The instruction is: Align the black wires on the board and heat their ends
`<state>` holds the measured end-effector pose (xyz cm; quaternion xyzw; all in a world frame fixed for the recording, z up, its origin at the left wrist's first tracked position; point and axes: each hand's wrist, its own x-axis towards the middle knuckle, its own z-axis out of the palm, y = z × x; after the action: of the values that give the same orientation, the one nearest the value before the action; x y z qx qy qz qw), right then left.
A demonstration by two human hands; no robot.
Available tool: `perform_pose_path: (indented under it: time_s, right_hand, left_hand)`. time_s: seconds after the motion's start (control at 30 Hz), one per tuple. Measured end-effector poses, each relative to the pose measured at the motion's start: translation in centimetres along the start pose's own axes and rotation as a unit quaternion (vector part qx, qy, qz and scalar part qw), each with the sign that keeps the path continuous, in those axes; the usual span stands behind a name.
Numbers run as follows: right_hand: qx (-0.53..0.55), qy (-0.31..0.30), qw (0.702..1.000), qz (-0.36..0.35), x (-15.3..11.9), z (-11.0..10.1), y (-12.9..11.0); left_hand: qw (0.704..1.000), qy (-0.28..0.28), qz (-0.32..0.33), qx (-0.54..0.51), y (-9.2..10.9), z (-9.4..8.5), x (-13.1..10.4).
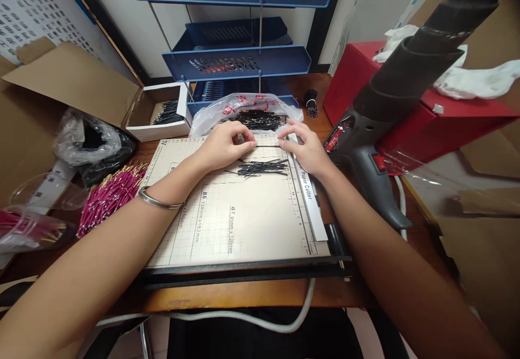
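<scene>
Between my two hands a thin black wire-like piece (268,146) is stretched level just above the paper cutter board (260,213). My left hand (227,142) pinches its left end between thumb and index finger. At the other end, my right hand (304,145) has its thumb and index finger closed on the piece, beside the cutter's white strip (311,202). A small pile of similar black pieces (262,168) lies on the board right below my fingers. Behind the hands, a clear plastic bag (207,118) with red print holds many more black pieces (260,119).
Magenta pieces with gold tips (114,194) are heaped at the left. A white box (158,126) of black pieces and blue shelves (239,64) stand behind. A dark tool with a red switch (365,153) and a red box (450,121) occupy the right. A bundle (311,103) stands back right.
</scene>
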<state>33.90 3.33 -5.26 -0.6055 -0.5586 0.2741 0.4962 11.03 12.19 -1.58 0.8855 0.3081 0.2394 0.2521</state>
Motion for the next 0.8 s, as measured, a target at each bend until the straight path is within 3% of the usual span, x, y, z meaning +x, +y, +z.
perform_pose_path:
  time_s: [0.1,0.27,0.37,0.47,0.8]
  right_hand:
    - [-0.030,0.002,1.000,-0.005,-0.2,0.0,-0.4]
    - [-0.153,0.096,0.982,-0.054,-2.0,-0.2,-3.4]
    - [-0.194,-0.016,0.975,-0.105,-3.4,-0.5,-5.5]
    - [-0.224,-0.108,0.963,-0.108,-4.1,-0.5,-6.2]
    - [-0.203,-0.151,0.963,-0.095,-3.7,-0.2,-5.7]
  left_hand:
    - [1.000,-0.011,0.012,-0.002,-0.1,0.0,0.1]
    - [0.999,-0.012,0.027,-0.012,-0.3,0.1,0.2]
    - [0.999,-0.012,0.032,-0.019,-0.3,0.2,0.1]
    - [0.999,-0.009,0.019,-0.030,-0.2,0.2,-0.1]
    - [0.997,-0.003,-0.006,-0.077,0.2,-0.3,-1.1]
